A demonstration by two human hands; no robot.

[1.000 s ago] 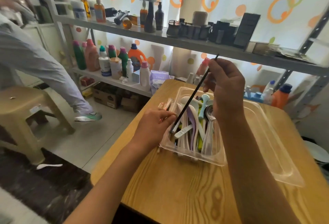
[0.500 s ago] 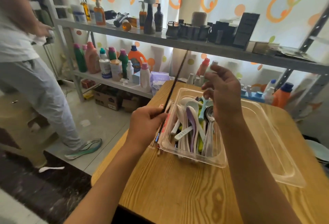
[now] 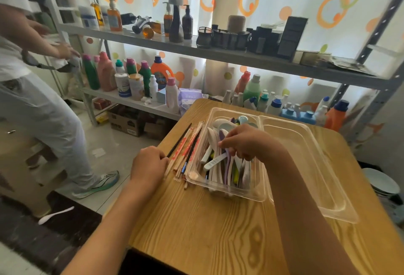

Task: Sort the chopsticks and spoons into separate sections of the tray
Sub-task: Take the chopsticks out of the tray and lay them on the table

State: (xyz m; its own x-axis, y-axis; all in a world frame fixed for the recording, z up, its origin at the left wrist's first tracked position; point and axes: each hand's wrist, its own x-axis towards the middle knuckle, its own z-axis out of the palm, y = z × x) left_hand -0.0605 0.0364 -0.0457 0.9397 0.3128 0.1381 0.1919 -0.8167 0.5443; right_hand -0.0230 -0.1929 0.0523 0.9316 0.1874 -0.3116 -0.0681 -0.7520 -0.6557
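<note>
A clear plastic two-section tray point(image 3: 306, 156) sits on a wooden table point(image 3: 218, 231). Its left section holds a heap of spoons point(image 3: 220, 161), white, purple, pale blue and a yellow-green one, with something dark among them; the right section shows nothing inside. The right hand point(image 3: 244, 142) reaches into the left section with fingers curled down among the spoon handles, but what exactly it pinches cannot be told. Outside the tray, just beside its left wall, a bundle of chopsticks point(image 3: 188, 150) lies on the table, some in red-printed paper sleeves, some bare wood, some black. The left hand point(image 3: 149, 163) rests at the table's left edge, fingers curled against the near end of a black chopstick point(image 3: 179, 140) at the bundle's left side

Behind the table a grey metal shelf rack point(image 3: 196, 49) carries detergent bottles point(image 3: 131, 75), dispensers and dark containers. To the left another person point(image 3: 32, 91) in pale clothes stands beside a beige plastic stool point(image 3: 19, 165). A white plastic spoon point(image 3: 55, 215) lies on the floor
</note>
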